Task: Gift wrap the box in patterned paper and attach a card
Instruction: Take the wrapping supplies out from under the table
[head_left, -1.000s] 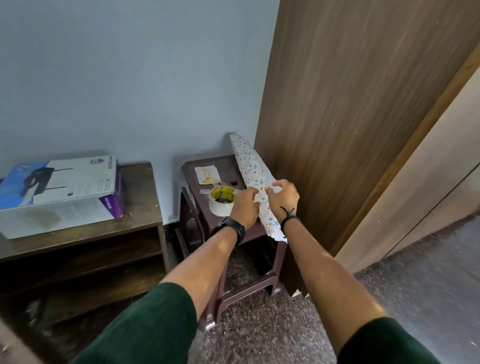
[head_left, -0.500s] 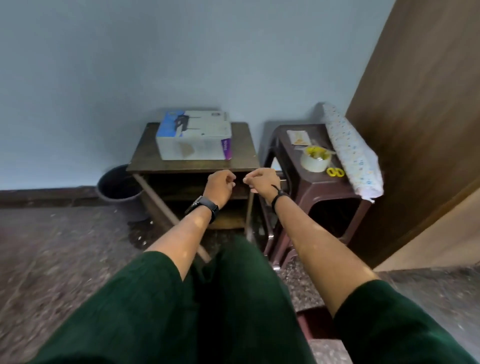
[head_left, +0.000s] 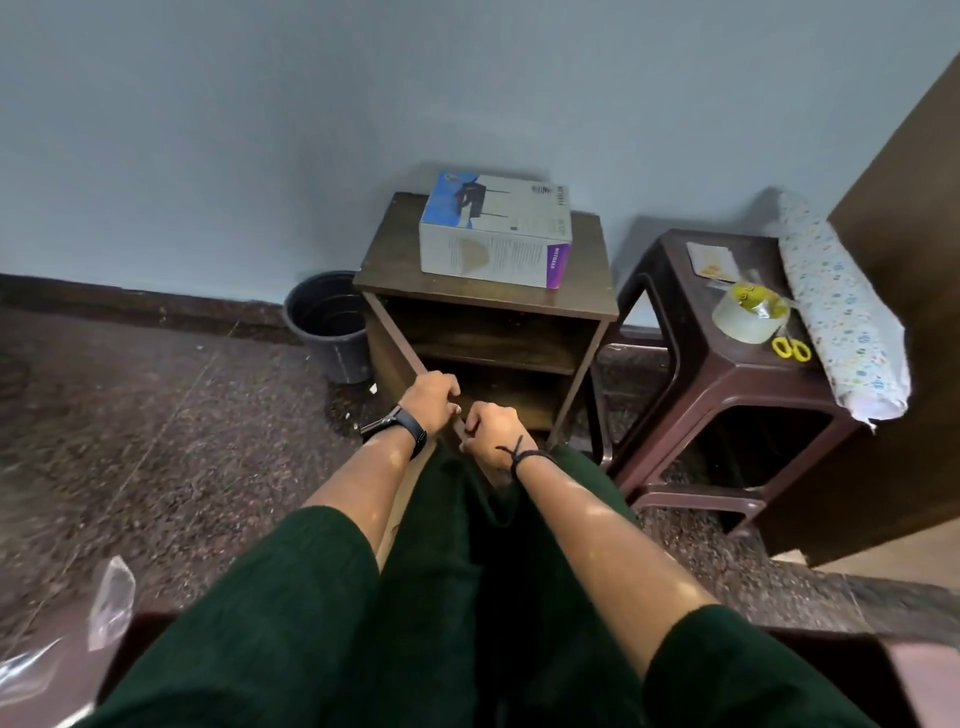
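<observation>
Status: wrapping not started. Box (head_left: 496, 231) sits bare on the wooden table (head_left: 587, 291), against the wall. Paper (head_left: 839, 306) lies rolled along the right edge of the stool (head_left: 727, 374), next to tape (head_left: 748, 314) and scissors (head_left: 790, 348). Card (head_left: 711, 257) lies flat at the stool's back, untouched.

Our left hand (head_left: 428, 397) and right hand (head_left: 493, 431) are both curled at the table's lower front-left edge, close together. They look wrapped round the table's leg or frame there, but we can't tell for sure; fingers are hidden behind the knuckles. Neither holds any task item.

Our guess: we're repositioning the table closer before starting.

Left to do: unroll and cut paper, wrap box, tape seams, fold ends, attach card. Basically everything.
</observation>
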